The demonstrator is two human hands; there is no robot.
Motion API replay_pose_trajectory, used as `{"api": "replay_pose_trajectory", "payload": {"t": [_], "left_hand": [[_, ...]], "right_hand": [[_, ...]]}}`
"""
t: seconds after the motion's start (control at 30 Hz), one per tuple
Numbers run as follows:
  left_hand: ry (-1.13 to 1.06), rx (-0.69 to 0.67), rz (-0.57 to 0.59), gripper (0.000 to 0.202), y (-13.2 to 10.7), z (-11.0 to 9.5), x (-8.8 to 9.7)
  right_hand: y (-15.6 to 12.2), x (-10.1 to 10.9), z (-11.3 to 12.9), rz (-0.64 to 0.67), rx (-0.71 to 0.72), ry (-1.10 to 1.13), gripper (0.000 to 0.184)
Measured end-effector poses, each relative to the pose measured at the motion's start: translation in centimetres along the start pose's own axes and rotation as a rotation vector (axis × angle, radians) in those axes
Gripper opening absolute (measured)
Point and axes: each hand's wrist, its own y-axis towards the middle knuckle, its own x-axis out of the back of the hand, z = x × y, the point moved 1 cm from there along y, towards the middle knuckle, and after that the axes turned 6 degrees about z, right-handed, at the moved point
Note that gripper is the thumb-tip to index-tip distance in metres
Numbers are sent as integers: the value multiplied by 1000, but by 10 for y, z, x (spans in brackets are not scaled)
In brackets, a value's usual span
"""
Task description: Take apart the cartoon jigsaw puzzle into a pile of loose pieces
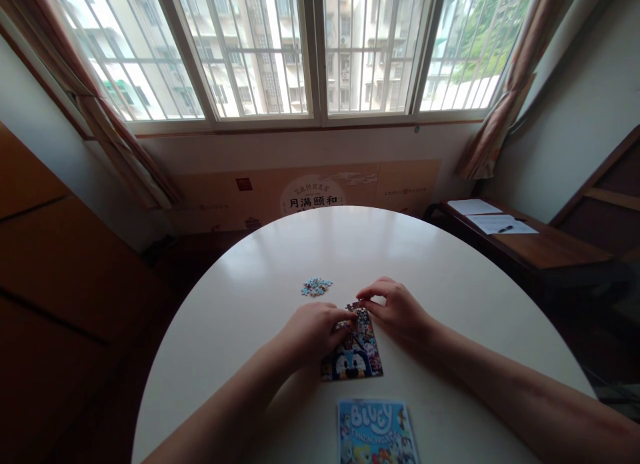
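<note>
Two bare hands meet over a puzzle (356, 351) in the head view, and from where I stand the work looks fine and fiddly. The right hand (390, 300) has its thumb and forefinger drawn almost together at the edge of a small dark piece (351, 306); whether that piece is loose or already locked to its neighbours, I cannot tell. Just left of that pinch, the left hand (311, 331) lies palm down, forefinger and thumb a little apart on the upper part of the puzzle, gripping nothing that I can see. The puzzle runs from beneath those fingertips towards the person, its near end uncovered. Beyond the left hand and left of the pinch sits a pile (316, 287) of pale pieces, well apart from the puzzle; nearer the person than both hands lies a blue card (377, 429). To do this well, I would have the left forefinger press lightly right beside the joint, so the finished rows do not slide on the smooth table (230, 297), while the right lines up tab and socket before pushing straight down. Forcing it at a slant might, I think, lift the neighbouring pieces.
</note>
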Motion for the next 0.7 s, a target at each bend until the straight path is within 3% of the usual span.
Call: {"api": "replay_pose_trajectory", "payload": {"t": [0.7], "left_hand": [[13, -1, 15, 36, -1, -2, 1]], "right_hand": [[1, -3, -5, -19, -169, 72, 23]]}}
